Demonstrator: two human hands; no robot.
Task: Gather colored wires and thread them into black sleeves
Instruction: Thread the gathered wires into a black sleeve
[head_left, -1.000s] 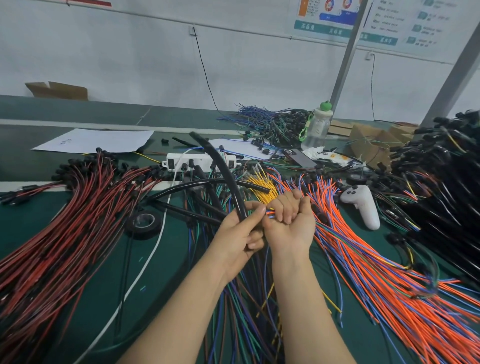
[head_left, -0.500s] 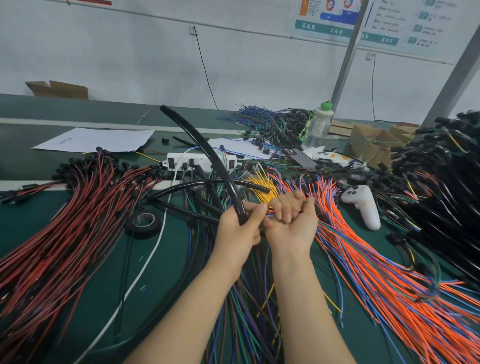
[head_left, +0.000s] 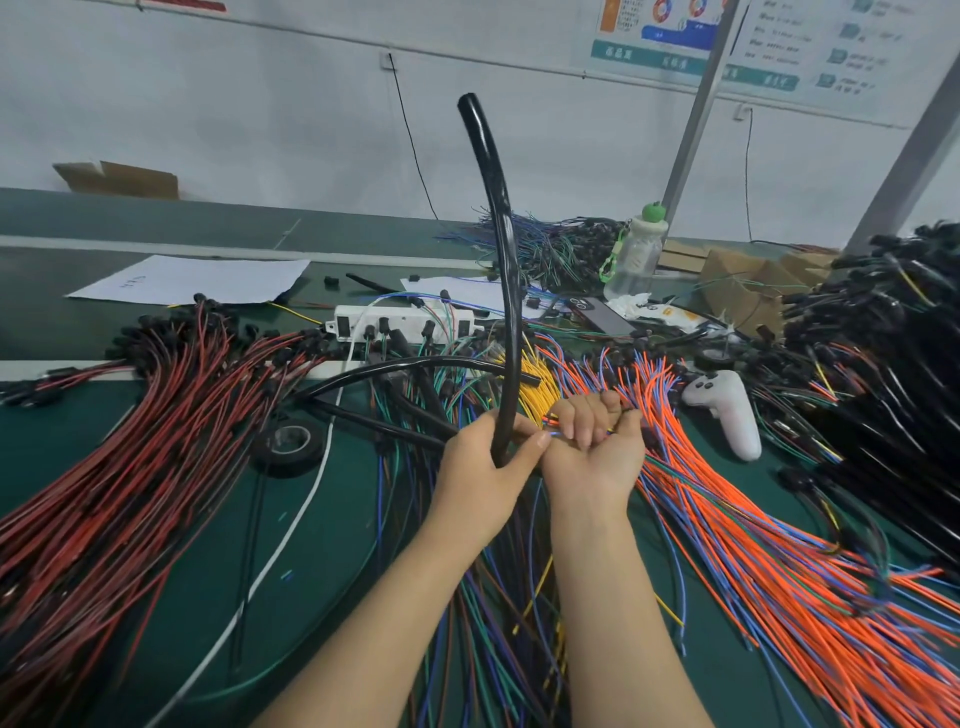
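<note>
Up from the near edge of the green worktop (head_left: 353, 545): the left hand (head_left: 480, 467) is wrapped round the bottom of a long black plastic sleeve (head_left: 506, 291) that stands nearly upright, its mouth hidden in the palm. The right hand (head_left: 592, 449) touches it, clenched on a small bunch of thin coloured wires (head_left: 551, 434). My advice: pinch the tips level, line them with the bore, and feed straight. Beyond lies a white power strip (head_left: 400, 322).
</note>
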